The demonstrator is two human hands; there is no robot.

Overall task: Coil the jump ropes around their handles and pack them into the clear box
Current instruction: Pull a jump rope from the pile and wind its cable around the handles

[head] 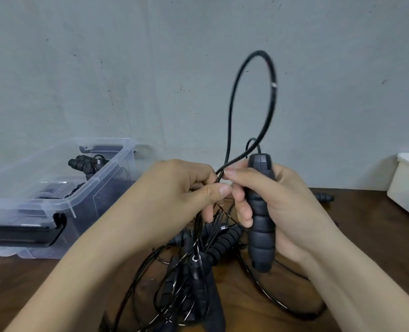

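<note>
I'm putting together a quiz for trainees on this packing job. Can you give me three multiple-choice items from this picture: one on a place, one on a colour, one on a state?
1. Where does the clear box stand?
A. Left of the hands
B. Right of the hands
C. Behind the white container

2. What colour is the handle that the right hand holds?
A. Red
B. Black
C. White

3. What is the left hand doing?
A. Lying flat on the table
B. Pinching the cord
C. Lifting the box

Answers:
1. A, since the box sits at the left edge of the view.
2. B, since the ribbed grip is black all along.
3. B, since thumb and fingers close on the cord below its raised loop.
</note>
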